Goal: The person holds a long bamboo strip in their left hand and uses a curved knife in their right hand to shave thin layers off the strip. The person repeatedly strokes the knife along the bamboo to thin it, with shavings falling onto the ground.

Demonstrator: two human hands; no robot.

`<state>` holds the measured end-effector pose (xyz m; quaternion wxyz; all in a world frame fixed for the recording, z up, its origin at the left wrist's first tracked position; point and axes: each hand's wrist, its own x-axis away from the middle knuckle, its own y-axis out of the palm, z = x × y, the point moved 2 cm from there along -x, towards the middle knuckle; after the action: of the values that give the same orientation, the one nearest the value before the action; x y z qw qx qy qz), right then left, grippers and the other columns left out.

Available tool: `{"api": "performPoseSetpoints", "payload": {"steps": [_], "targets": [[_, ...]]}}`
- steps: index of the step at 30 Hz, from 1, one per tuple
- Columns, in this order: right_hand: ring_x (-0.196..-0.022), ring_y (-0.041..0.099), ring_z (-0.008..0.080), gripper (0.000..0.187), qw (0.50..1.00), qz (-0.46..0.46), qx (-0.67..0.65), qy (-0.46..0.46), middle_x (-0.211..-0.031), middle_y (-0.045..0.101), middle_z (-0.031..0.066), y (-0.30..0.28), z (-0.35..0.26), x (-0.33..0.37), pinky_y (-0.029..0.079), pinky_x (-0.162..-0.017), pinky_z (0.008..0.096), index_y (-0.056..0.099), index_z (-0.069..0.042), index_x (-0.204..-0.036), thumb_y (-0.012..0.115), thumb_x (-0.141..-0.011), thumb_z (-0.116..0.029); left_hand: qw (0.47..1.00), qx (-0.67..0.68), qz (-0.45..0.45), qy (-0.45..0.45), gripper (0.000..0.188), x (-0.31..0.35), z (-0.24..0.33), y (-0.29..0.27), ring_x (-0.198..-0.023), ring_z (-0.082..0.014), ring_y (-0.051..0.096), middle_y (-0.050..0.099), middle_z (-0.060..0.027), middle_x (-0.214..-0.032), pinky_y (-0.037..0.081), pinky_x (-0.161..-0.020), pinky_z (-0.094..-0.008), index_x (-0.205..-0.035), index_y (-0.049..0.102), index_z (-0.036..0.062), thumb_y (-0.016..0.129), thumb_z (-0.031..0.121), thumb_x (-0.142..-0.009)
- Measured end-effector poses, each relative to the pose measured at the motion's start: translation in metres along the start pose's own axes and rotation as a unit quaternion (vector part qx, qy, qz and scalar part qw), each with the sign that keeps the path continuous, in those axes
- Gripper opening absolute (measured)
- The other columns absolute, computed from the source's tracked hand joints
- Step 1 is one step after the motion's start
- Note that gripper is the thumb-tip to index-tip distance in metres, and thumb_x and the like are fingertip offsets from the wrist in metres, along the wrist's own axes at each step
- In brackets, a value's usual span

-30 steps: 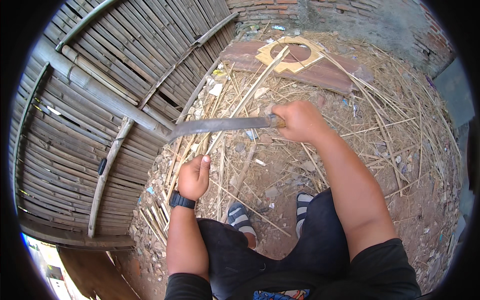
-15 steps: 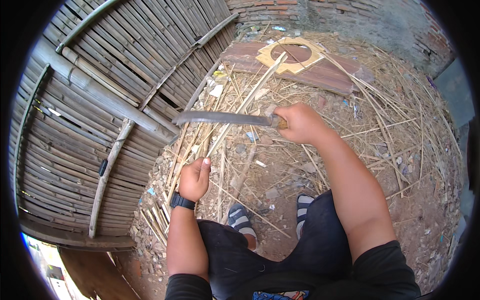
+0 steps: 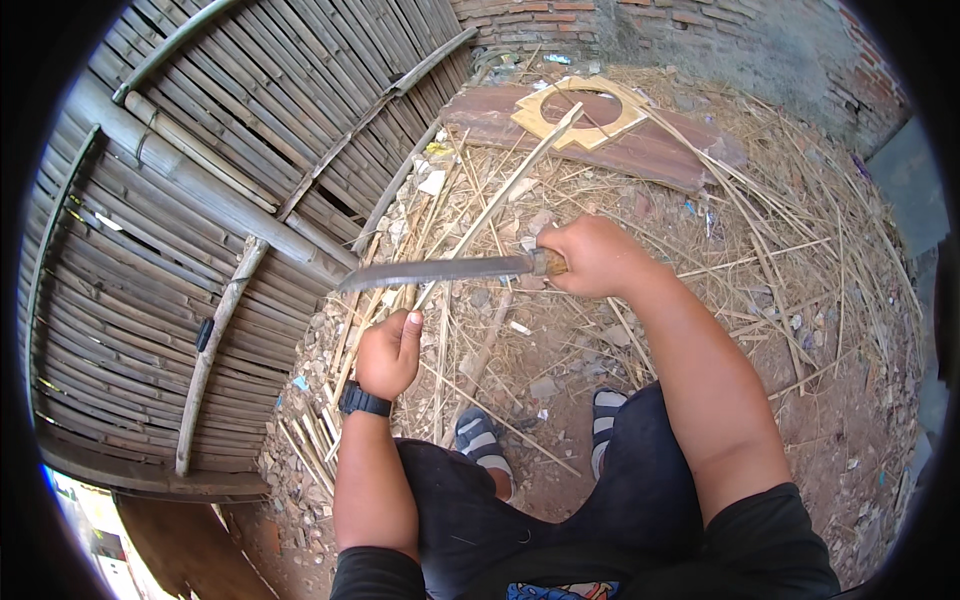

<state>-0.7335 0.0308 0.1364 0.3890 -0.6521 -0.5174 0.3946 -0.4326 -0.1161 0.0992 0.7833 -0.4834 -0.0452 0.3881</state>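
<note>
My left hand (image 3: 388,355) is closed around the near end of a long pale bamboo strip (image 3: 508,187), its thumb lying along the strip. The strip slants away from me, up and to the right. In my right hand (image 3: 597,257) is a machete (image 3: 440,270) with a wooden handle, held by that handle. Its long dark blade points left and crosses over the strip, a short way beyond my left thumb. Whether the edge touches the strip I cannot tell.
A bamboo slat wall (image 3: 200,215) rises on the left, a brick wall (image 3: 720,50) at the back. A yellow wooden frame (image 3: 630,122) with a round hole lies on a brown board (image 3: 480,118). Loose bamboo strips (image 3: 765,250) and rubble litter the ground around my feet.
The machete has come nearer along the strip, toward my left hand, as my right hand moved slightly down and left. My left hand has stayed nearly still.
</note>
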Motion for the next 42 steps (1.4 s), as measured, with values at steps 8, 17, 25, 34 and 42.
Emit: {"api": "performPoseSetpoints", "payload": {"steps": [8, 17, 25, 34, 42], "targets": [[-0.099, 0.071, 0.0318, 0.047, 0.895, 0.233, -0.210, 0.317, -0.102, 0.075, 0.0185, 0.027, 0.119, 0.004, 0.053, -0.090, 0.0411, 0.069, -0.002, -0.123, 0.077, -0.083, -0.024, 0.997, -0.011, -0.050, -0.054, 0.048, 0.004, -0.019, -0.006, -0.064, -0.0358, 0.064, 0.064, -0.0202, -0.069, 0.051, -0.065, -0.0433, -0.087, 0.068, -0.0001, 0.053, 0.040, -0.109], [-0.075, 0.060, 0.0182, 0.049, 0.818, 0.332, -0.343, 0.321, -0.086, 0.065, 0.0082, 0.028, 0.140, 0.009, 0.047, -0.069, 0.0344, 0.064, 0.003, -0.123, 0.080, -0.085, -0.024, 0.998, 0.002, -0.065, -0.019, 0.041, -0.001, -0.036, 0.015, -0.075, -0.0371, 0.070, 0.071, -0.0193, -0.080, 0.054, -0.073, -0.0430, -0.094, 0.073, 0.0023, 0.056, 0.036, -0.107], [-0.093, 0.072, 0.0307, 0.043, 0.936, 0.197, -0.249, 0.153, -0.100, 0.075, 0.0181, 0.000, 0.045, 0.009, 0.053, -0.086, 0.0408, 0.071, -0.003, -0.115, 0.079, -0.085, -0.034, 0.999, -0.022, -0.013, -0.031, 0.033, 0.002, -0.020, -0.001, -0.069, -0.0372, 0.069, 0.068, -0.0214, -0.074, 0.053, -0.065, -0.0452, -0.107, 0.070, 0.0004, 0.068, 0.033, -0.100], [-0.084, 0.069, 0.0408, 0.025, 0.999, 0.036, -0.016, -0.020, -0.081, 0.070, 0.0190, 0.004, -0.032, 0.003, 0.054, -0.076, 0.0514, 0.068, -0.007, -0.094, 0.077, -0.076, -0.023, 0.995, -0.087, 0.041, -0.018, 0.033, 0.009, 0.000, -0.025, -0.072, -0.0437, 0.067, 0.066, -0.0255, -0.076, 0.052, -0.065, -0.0487, -0.102, 0.068, 0.0015, 0.068, 0.035, -0.099], [-0.081, 0.070, 0.0397, 0.041, 0.986, 0.102, -0.082, 0.099, -0.081, 0.071, 0.0201, -0.003, -0.010, 0.009, 0.055, -0.075, 0.0477, 0.072, -0.006, -0.102, 0.080, -0.082, -0.041, 0.994, -0.078, 0.066, -0.043, 0.033, 0.010, 0.017, -0.029, -0.069, -0.0428, 0.067, 0.066, -0.0231, -0.073, 0.051, -0.064, -0.0484, -0.099, 0.067, 0.0022, 0.065, 0.035, -0.101]]}}
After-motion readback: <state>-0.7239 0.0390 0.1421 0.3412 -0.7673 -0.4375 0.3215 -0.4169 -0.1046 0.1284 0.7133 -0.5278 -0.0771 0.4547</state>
